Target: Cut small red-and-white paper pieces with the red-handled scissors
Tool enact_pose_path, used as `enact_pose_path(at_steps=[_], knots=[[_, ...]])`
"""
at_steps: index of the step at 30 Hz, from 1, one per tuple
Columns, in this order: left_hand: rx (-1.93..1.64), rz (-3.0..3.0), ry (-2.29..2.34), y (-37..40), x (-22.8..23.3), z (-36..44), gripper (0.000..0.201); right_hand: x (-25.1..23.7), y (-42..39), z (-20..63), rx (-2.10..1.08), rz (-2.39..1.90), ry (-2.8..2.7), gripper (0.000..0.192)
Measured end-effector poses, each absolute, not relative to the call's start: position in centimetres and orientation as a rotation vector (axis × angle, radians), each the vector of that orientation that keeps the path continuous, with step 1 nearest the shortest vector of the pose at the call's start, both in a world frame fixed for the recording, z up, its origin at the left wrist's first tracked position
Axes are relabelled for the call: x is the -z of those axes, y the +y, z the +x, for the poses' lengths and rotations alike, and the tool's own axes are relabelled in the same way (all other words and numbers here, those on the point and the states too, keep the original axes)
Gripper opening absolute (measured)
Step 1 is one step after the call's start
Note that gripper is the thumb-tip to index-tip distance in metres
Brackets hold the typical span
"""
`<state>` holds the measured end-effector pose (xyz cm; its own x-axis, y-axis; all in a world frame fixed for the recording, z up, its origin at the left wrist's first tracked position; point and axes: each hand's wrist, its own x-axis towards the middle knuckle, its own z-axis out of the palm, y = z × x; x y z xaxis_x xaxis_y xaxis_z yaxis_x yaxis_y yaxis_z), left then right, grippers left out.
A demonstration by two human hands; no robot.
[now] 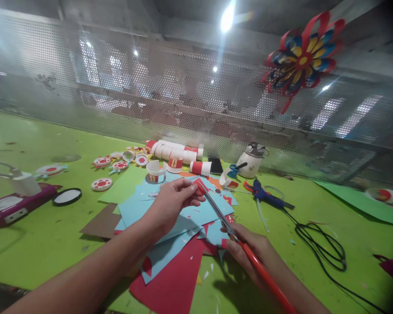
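Note:
Between the thumb and fingers of my left hand (177,198) is a small piece of red paper (200,186). My right hand (249,246) is closed around the long scissors (221,213), which have orange-red handles. Their blades point up and left, with the tips at the red piece. Below both hands lies a pile of light blue paper sheets (180,222) with small scraps on top. A dark red sheet (173,272) sticks out from the pile toward me. Whether the blades are touching the red piece along an edge is hard to see.
Behind the pile lie stacked paper cups (175,152) and cut cups (156,170). Red-and-white discs (101,184) are at left, near a purple power strip (18,207). A blue glue gun (265,195) with a black cord (321,244) and a white bottle (250,160) are at right.

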<state>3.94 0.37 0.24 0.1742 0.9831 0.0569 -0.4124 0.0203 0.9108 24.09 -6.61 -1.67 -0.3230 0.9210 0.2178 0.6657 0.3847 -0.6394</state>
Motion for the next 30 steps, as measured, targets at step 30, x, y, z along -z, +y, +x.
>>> enact_pose_path(at_steps=[30], knots=[[-1.268, 1.052, 0.728, 0.8, 0.4, 3.8, 0.015, 0.8, -6.9, 23.8, -0.584, -1.422, -2.143, 0.031]])
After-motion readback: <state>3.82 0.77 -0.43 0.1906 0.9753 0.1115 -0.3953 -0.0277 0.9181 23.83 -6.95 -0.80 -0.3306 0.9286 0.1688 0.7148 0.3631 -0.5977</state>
